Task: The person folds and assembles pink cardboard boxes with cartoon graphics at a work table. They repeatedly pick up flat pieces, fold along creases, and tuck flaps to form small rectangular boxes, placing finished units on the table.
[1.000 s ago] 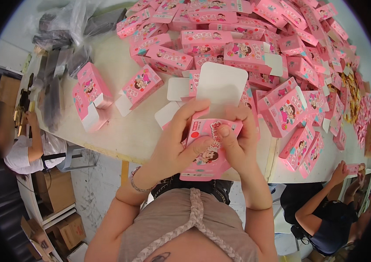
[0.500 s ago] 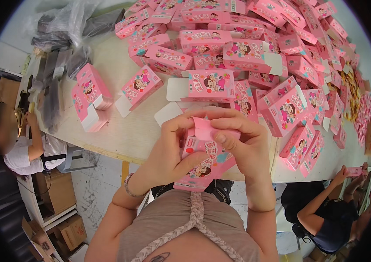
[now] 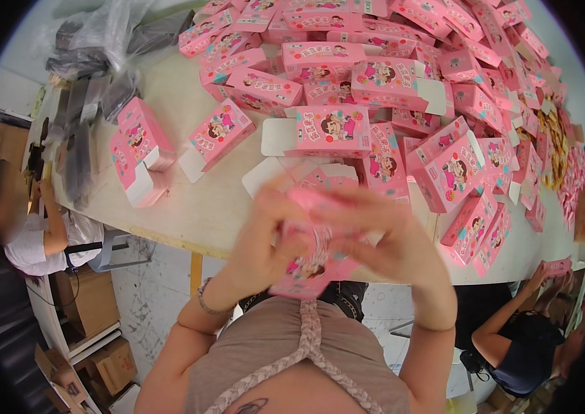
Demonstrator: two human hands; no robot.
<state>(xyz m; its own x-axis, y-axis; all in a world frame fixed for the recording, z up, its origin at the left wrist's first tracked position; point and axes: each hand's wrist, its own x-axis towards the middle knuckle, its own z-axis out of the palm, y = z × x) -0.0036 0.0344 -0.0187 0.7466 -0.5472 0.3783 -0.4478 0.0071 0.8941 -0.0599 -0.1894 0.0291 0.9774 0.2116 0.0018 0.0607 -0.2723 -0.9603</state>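
A pink cartoon-printed cardboard box (image 3: 306,272) is held in front of my chest, just off the table's near edge. My left hand (image 3: 261,224) is closed round its left side, with the thumb across the printed face. At the box's upper right, my right hand (image 3: 389,238) is smeared by motion, its fingers reaching over the top end. Whether it grips or only touches the box cannot be made out. Blur and fingers hide the top flap. Just beyond my hands, another pink box (image 3: 334,131) lies on its side with a white flap sticking out to the left.
A large heap of pink boxes (image 3: 389,76) covers the table's far and right parts. Two boxes stand apart at left, one a pink box (image 3: 142,152). Dark plastic-wrapped stacks (image 3: 82,145) lie farther left. One person (image 3: 51,228) sits at left, another (image 3: 513,338) at right.
My right hand has shifted slightly right and blurred, its thumb off the flap. The held box has tilted a little, and my left hand keeps hold of it.
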